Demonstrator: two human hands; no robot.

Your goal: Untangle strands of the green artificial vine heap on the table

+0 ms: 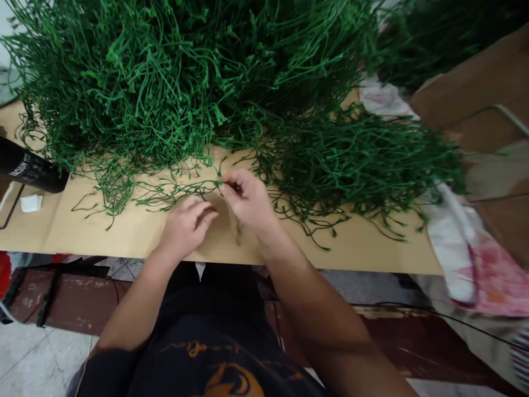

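Note:
My right hand [250, 201] pinches the end of a thin green plastic plant sprig [182, 186] between thumb and fingertips. Its branched stems spread leftward over the tan board. Just below the sprig is my left hand [188, 226], its fingers curled and the thumb a little apart, with nothing visible in it. Loose green sprigs [113, 187] lie left of my hands. A flatter pile of sprigs [351, 165] rests to the right of my right hand.
A large heap of green sprigs [165, 71] fills the back of the cardboard-covered table [103, 237]. A black bottle [31, 165] and a white scrap [32, 203] sit at the left. Cardboard [483, 94] and a pink-and-white cloth [496, 270] border the right side.

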